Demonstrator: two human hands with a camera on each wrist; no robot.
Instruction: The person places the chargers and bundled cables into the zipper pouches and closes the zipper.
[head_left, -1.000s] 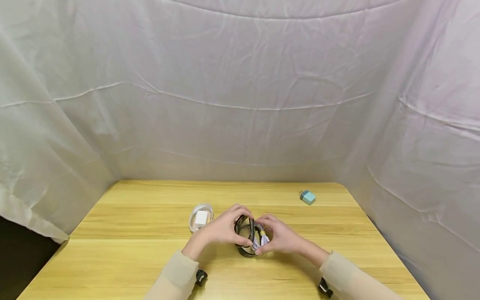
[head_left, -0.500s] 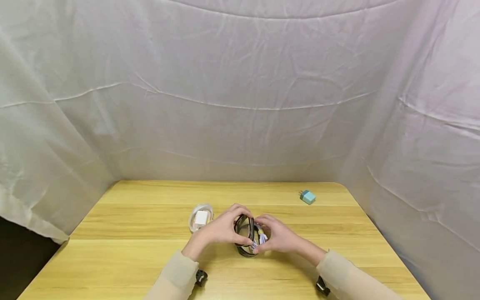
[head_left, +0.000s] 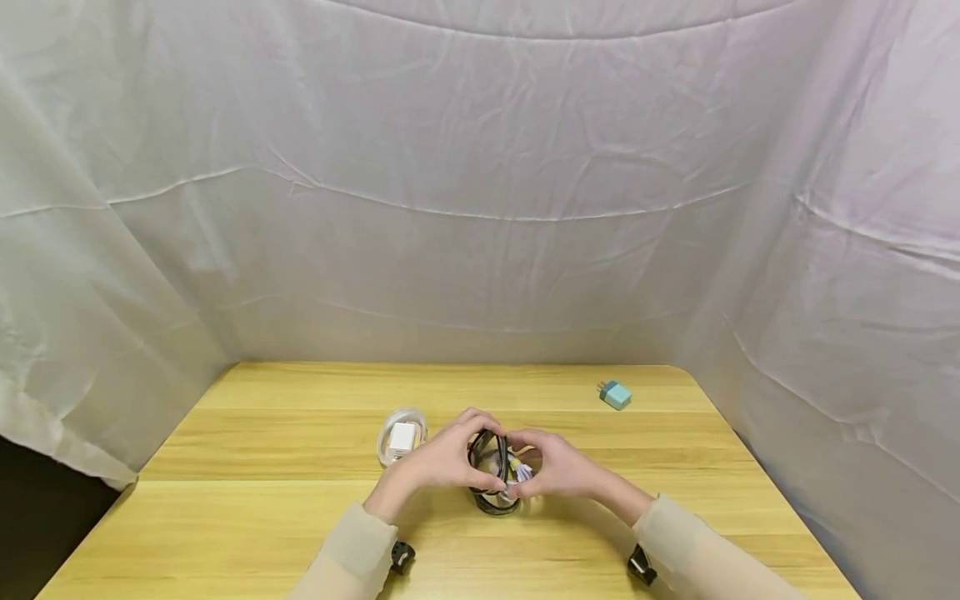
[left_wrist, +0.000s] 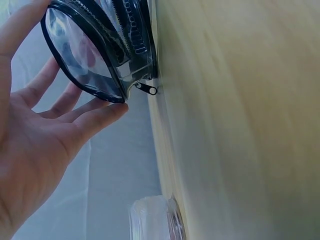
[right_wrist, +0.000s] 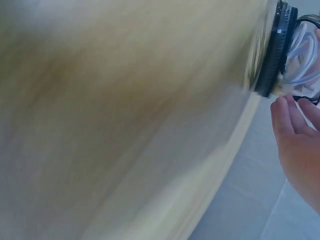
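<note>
A clear zippered pouch with black trim stands near the middle of the table. My left hand grips its side between thumb and fingers, and its mouth is spread. In the left wrist view the pouch shows its clear panel, black edging and zipper pull. My right hand curves round a white coiled cable with a yellow band at the pouch's mouth. In the right wrist view the white cable lies behind the black edge, partly inside the pouch. The fingertips' exact contact is partly hidden.
A white charger with a coiled white cable lies left of the pouch. A light-blue plug adapter with its prongs showing sits at the back right of the wooden table. Pale cloth hangs behind and at the sides.
My right hand has shifted slightly left toward the pouch, and less of the white cable shows outside it. My left hand and the pouch stay about where they were.
</note>
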